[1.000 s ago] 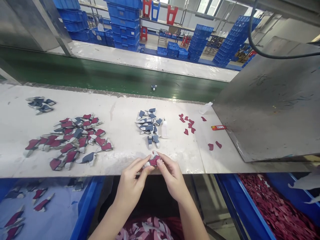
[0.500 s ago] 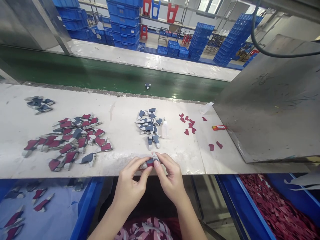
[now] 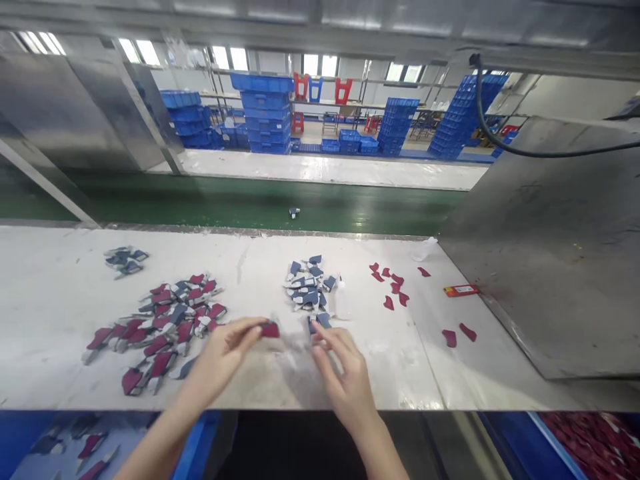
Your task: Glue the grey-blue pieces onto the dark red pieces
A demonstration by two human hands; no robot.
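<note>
My left hand [image 3: 227, 353] pinches a small maroon-and-blue piece [image 3: 271, 329] between thumb and fingertips, above the table just right of a heap of similar maroon, blue and grey pieces [image 3: 163, 323]. My right hand [image 3: 345, 373] reaches to the near end of a cluster of blue-and-grey pieces [image 3: 306, 293]. Its index fingertip is at a blue piece [image 3: 312, 325], the thumb held apart from it; whether it touches is blurred. Beside that cluster stands a small clear bottle [image 3: 343, 301] with a thin tip.
Loose maroon pieces [image 3: 397, 287] lie to the right, near a red-and-yellow object [image 3: 461, 291]. A metal panel [image 3: 545, 267] bounds the right side. Behind runs a green belt [image 3: 225, 203] with one piece [image 3: 294, 213] on it. Blue bins [image 3: 543, 437] sit below the table edge.
My hands have parted from the near edge: the left carried the maroon-and-blue piece leftward, the right moved to the blue cluster. The camera view has tilted upward.
</note>
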